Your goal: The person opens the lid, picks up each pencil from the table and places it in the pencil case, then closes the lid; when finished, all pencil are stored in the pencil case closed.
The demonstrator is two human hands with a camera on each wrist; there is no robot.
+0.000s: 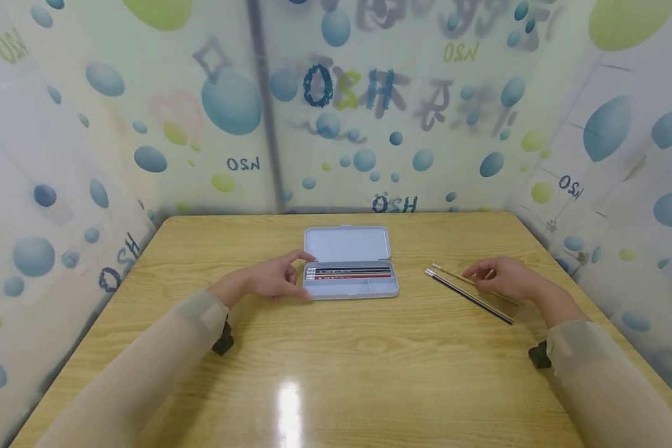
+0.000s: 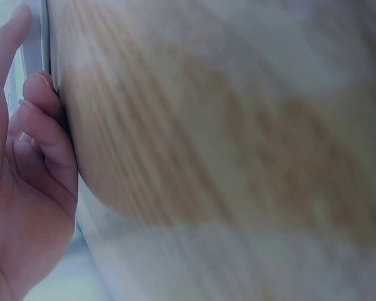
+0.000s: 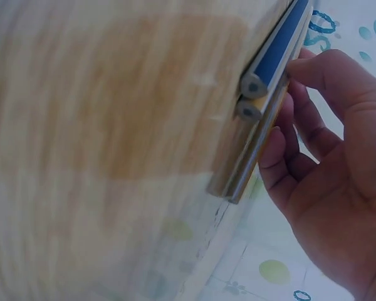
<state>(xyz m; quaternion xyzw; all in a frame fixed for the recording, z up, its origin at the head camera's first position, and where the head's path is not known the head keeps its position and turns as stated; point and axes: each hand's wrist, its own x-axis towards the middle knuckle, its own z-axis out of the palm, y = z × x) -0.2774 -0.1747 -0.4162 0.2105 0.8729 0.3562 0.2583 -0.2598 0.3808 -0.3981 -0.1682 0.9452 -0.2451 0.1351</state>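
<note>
A white pencil case (image 1: 336, 290) lies with its lid (image 1: 347, 242) raised at the back. Several pencils (image 1: 364, 274), dark and red, lie side by side in its rear section. My left hand (image 1: 270, 277) holds the case's left end, thumb at the front corner and index finger near the hinge. Off to the right, my right hand (image 1: 508, 280) pinches a gold pencil (image 1: 453, 273) between thumb and fingers, low over the table. Beside it lies a dark blue pencil (image 1: 473, 298); in the right wrist view another pencil (image 3: 249, 110) rests against the blue one (image 3: 272, 59).
The wooden table (image 1: 369, 361) has a patterned curtain (image 1: 213, 174) behind it and along both sides. A bright reflection shows near the front. Dark wrist cameras sit under both sleeves, the left one (image 1: 223, 341) close above the wood.
</note>
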